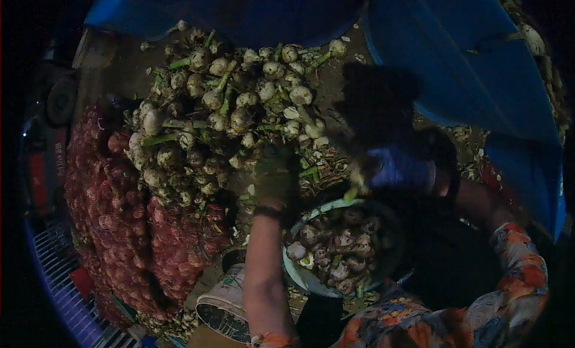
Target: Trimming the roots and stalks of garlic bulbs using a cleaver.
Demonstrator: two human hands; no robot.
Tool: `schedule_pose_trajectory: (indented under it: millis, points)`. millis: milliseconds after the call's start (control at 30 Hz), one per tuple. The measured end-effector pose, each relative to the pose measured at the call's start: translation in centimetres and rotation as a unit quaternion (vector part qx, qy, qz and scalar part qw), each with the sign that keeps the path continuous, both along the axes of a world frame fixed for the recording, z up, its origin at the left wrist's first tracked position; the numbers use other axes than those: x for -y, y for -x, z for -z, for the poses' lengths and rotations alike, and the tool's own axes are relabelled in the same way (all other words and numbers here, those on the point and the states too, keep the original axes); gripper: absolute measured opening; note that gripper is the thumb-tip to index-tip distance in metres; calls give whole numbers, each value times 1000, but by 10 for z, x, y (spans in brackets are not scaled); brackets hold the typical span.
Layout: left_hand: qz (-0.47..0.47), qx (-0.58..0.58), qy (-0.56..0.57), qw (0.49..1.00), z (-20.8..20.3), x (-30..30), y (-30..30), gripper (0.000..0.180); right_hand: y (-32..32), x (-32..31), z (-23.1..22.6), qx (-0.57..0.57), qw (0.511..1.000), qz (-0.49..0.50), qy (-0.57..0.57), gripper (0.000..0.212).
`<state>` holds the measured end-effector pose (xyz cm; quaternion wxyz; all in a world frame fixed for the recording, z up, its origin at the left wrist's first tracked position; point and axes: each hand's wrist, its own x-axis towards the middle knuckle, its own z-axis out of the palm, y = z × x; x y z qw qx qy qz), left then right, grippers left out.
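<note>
My left hand [272, 175], in a dark glove, reaches down at the near edge of a heap of garlic bulbs [242, 99] with dirt and green stems on them. Its fingers are lost in shadow. To the right, my right hand [392, 170] is in a bluish-purple glove and blurred, so its grip is hard to read. A pale green piece of stem [351, 194] shows beside it, above the rim of a light round tub [291, 270]. Trimmed garlic bulbs [341, 246] lie inside that tub.
Full red mesh sacks of garlic [114, 228] stand on the left. A white bucket [224, 303] lies tilted near my left forearm. Blue sheeting [461, 54] spreads at the far right. Stem scraps [329, 168] litter the ground between my hands. A vehicle wheel [60, 102] shows far left.
</note>
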<state>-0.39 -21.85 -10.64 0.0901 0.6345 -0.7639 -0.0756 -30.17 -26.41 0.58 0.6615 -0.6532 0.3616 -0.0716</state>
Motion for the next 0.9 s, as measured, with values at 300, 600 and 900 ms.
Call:
schedule_pose_trajectory:
  millis: [300,600,900]
  points:
    - [-69,-115,-173,976,-2,6,-5,45,-21,-38,46,-54,978,-154,-126,41]
    - [-244,-659,-252,665,-94,-20,29,50,-2,-30,71,-85,995,-58,-6,38]
    - [-238,-685,-223,651,-87,-43,38,21,-23,-19,59,-49,994,91,-28,29]
